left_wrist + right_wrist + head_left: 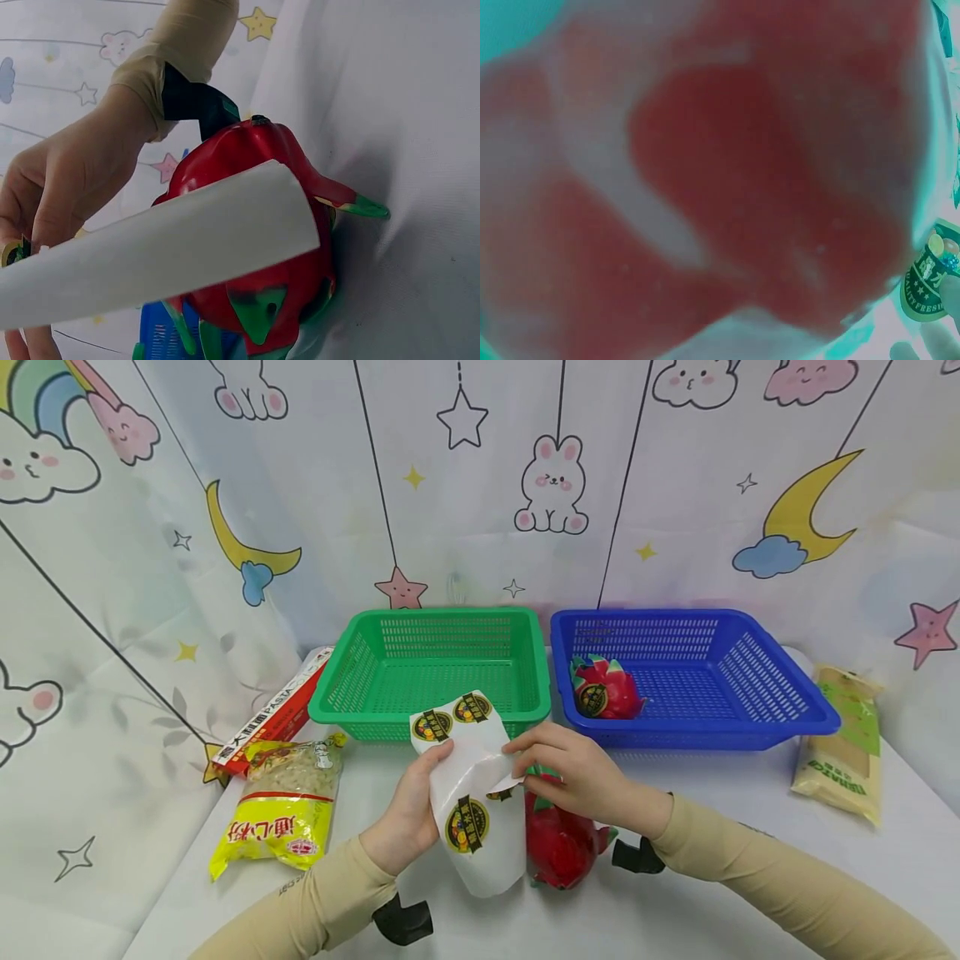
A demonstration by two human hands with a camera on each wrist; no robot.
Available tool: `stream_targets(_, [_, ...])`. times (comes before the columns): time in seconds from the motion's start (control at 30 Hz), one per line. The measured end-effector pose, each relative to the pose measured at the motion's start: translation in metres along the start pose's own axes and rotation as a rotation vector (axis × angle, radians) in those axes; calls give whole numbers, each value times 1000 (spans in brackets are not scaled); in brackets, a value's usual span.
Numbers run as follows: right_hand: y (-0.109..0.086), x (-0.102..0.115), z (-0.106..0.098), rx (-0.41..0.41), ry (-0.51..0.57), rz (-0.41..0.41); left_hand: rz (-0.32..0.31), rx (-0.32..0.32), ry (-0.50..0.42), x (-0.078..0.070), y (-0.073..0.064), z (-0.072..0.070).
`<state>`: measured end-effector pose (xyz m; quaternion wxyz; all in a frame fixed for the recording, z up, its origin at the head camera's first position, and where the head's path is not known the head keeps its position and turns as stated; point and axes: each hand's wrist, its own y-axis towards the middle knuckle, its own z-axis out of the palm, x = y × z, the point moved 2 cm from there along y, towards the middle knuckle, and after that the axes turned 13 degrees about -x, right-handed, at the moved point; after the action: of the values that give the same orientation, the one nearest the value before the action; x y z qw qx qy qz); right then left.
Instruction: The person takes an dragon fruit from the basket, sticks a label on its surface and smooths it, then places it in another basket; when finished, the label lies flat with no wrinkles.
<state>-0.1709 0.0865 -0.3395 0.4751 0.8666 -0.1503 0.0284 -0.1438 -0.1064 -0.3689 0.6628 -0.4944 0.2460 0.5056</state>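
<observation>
My left hand (pixel 411 806) grips a white sheet of stickers (pixel 480 852) by its left side, thumb on top. Round black-and-gold labels are printed along the sheet. At its right edge my right hand (pixel 573 774) pinches a lifted white flap; a label there is partly covered. Below the right hand, a red dragon fruit (pixel 566 852) with green tips lies on the table, beside the sheet. The left wrist view shows this dragon fruit (pixel 247 150) behind the sheet's curved edge (pixel 247 225). Blurred red fills most of the right wrist view, with a label (pixel 926 281) at its right.
A green basket (pixel 435 718) stands behind the sheet. Right of it, a blue basket (pixel 697 737) holds another dragon fruit (pixel 609 689) bearing a round label. A red pasta box (pixel 281 718) and a yellow pasta bag (pixel 288 802) lie left; a green-and-beige packet (pixel 842 743) lies right.
</observation>
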Motion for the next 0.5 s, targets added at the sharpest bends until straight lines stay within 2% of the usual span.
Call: stream_targets(0.5, [-4,2,-1,3,-11,-23,21,-44,-46,-2,2,-6])
